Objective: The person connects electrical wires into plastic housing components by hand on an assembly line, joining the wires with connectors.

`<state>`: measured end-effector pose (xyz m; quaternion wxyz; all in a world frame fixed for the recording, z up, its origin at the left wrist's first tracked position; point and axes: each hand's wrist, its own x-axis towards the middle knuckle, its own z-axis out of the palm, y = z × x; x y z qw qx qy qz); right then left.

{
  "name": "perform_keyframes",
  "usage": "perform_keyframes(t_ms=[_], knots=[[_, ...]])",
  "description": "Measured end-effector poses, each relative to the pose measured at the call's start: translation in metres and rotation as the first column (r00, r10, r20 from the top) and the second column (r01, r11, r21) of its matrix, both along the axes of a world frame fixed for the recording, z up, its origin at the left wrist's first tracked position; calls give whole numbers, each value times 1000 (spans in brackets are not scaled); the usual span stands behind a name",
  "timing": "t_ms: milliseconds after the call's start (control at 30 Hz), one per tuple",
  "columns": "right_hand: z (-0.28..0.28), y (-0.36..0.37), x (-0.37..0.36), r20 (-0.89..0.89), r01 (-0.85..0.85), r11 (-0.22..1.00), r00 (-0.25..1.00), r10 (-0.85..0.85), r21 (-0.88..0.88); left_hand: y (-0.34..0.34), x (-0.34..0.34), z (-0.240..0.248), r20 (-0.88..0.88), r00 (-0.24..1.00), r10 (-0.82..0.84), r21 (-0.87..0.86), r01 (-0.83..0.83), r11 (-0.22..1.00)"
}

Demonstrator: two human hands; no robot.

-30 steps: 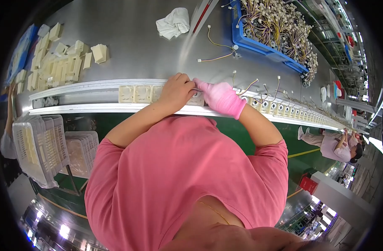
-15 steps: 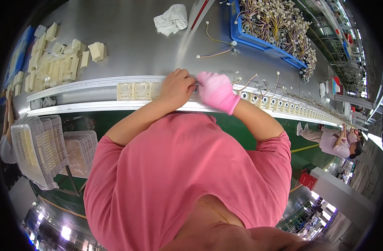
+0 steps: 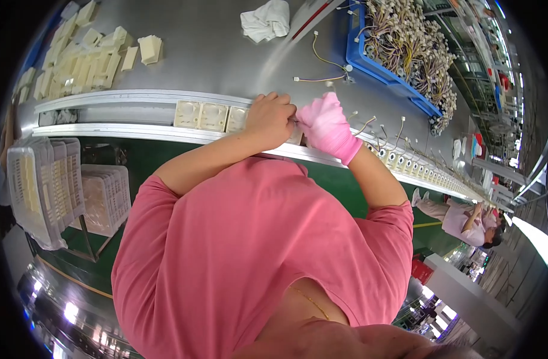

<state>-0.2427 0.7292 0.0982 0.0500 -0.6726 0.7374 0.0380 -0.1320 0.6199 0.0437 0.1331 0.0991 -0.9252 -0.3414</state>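
Observation:
My bare left hand (image 3: 271, 121) is closed over the aluminium rail (image 3: 136, 132), its fingers curled down at a row of square cream plastic housings (image 3: 213, 117). My right hand (image 3: 327, 127), in a pink glove, is bunched into a fist just right of it, the two nearly touching. What the fingertips pinch is hidden. A small pale blurred piece (image 3: 329, 87) shows just above the glove. Beyond my right wrist, more housings (image 3: 400, 163) with dark round centres continue along the rail, and thin wires (image 3: 400, 131) with white connectors stick up from them.
A blue bin (image 3: 384, 73) heaped with wired connectors stands at the back right. Near it lie a loose wire lead (image 3: 321, 57) and a white cloth (image 3: 266, 21). Cream blocks (image 3: 85, 69) are piled far left. White baskets (image 3: 46, 185) stand below left; another person (image 3: 462, 218) is at far right.
The view has shifted, so the bench scene sits differently. My gloved hand has turned more upright, with a pale piece now above it. My left hand stays curled at the housings.

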Motion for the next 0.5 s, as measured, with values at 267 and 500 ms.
perform_keyframes(t_ms=[267,500], knots=[[6,-2,8,-85,103,988,992,-94,113,-1,4,-4,-25,999,-22,18,23,1000],[-5,-9,1,-11,115,980,993,-115,163,-4,3,0,-72,994,-79,-5,79,997]])
